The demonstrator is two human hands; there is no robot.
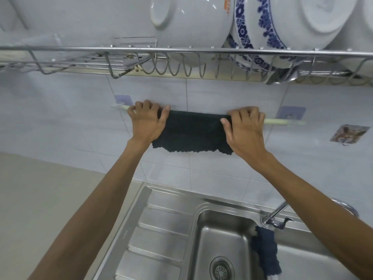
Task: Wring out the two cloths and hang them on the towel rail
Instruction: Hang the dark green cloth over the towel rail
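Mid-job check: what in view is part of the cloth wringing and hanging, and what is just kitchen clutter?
Job:
- dark cloth draped over the towel rail
- left hand and right hand gripping its ends
- second dark cloth hanging over the sink edge

Not involved:
- dish rack
- plates
- tap

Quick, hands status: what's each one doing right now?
Left hand: closed on the left end of the dark cloth at the towel rail.
Right hand: closed on the cloth's right end at the rail.
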